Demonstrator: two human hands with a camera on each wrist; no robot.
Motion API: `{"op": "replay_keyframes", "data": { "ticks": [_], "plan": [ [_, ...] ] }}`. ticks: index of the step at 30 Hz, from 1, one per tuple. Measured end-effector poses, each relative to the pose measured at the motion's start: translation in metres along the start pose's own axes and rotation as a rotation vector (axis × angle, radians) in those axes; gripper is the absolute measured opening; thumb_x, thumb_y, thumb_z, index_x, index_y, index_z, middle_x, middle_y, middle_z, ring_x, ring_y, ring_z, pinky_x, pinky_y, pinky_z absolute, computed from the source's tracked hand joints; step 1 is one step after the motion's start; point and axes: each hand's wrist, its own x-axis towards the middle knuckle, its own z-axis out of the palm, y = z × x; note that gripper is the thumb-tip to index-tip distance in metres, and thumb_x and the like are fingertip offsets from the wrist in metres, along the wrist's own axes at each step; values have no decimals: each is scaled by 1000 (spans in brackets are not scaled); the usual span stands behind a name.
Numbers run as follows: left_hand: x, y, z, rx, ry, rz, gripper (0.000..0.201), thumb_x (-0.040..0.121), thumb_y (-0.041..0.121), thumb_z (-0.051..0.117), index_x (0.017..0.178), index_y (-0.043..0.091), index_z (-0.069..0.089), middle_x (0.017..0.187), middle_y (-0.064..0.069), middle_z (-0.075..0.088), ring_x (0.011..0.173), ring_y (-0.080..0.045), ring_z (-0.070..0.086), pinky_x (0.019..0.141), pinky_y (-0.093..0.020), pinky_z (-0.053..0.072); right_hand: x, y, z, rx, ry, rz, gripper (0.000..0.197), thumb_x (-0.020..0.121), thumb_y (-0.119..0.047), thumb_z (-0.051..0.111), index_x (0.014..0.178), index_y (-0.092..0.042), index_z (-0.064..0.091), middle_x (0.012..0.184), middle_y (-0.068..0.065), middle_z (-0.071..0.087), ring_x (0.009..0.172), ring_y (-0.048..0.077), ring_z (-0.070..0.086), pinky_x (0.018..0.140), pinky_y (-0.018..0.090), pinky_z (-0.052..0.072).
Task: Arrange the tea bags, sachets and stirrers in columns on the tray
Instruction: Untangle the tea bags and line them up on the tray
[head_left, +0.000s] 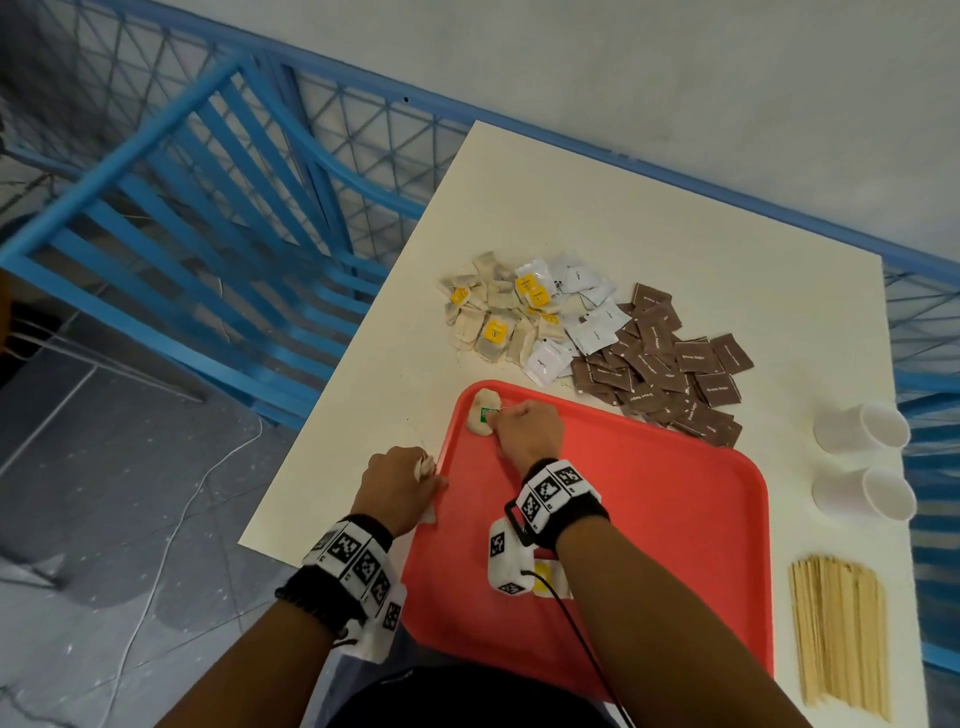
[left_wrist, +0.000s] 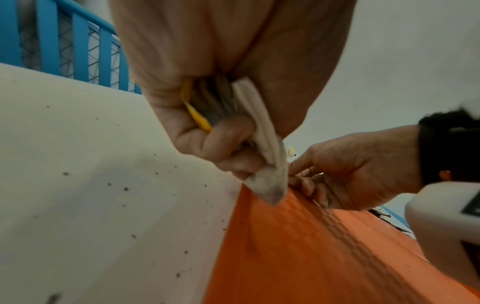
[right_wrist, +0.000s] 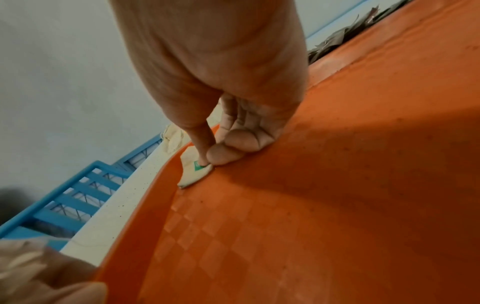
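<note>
A red tray lies on the cream table. In its far left corner sits a tea bag with a green tag. My right hand is curled over it, and the forefinger and thumb pinch it at the tag. My left hand hovers at the tray's left rim and grips a bunch of tea bags in its fist. One yellow-tagged tea bag lies on the tray, partly hidden under my right wrist. Beyond the tray lie heaps of tea bags, white sachets and brown sachets.
Wooden stirrers lie bundled on the table right of the tray. Two white paper cups lie on their sides near the right edge. A blue slatted chair and a blue mesh railing border the table.
</note>
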Motion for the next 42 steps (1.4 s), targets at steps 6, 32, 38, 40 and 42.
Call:
{"op": "replay_keyframes", "data": {
  "ticks": [6,32,38,40,42],
  "plan": [
    [-1,0,0,3,0,-1,37,89,34,68,61,26,44,67,6,53,81,-29,61,69,-32,42,-1,-3,0,-65,5,-58,26,75,-28,78,61,-14,60,56,4,62,50,17,55,54,30,54],
    [-25,27,-25,-183,92,117,5,85,22,72,80,24,71,77,10,69,73,-2,61,62,-7,38,-68,86,-115,-878,-574,-532,40,76,-31,74,111,-25,55,113,-3,56,105,21,54,88,33,46],
    [-38,37,-20,-377,-65,146,13,87,12,67,87,24,73,71,10,69,67,-8,64,67,-26,48,-91,119,-105,-727,-513,-534,8,83,-27,61,89,-27,54,89,-3,60,87,20,58,73,33,42],
    [-44,44,-20,-406,-166,163,14,87,8,68,90,20,76,72,6,70,65,-9,64,65,-25,49,-91,108,-108,-487,-472,-445,13,78,-25,71,72,-23,60,67,-7,56,63,6,49,62,30,38],
    [-51,49,-18,-430,-268,204,11,86,16,74,94,22,77,79,4,73,72,-9,65,69,-23,50,-95,87,-110,-249,-420,-372,19,78,-21,81,69,-17,65,58,-11,55,55,-1,44,56,22,35]
  ]
}}
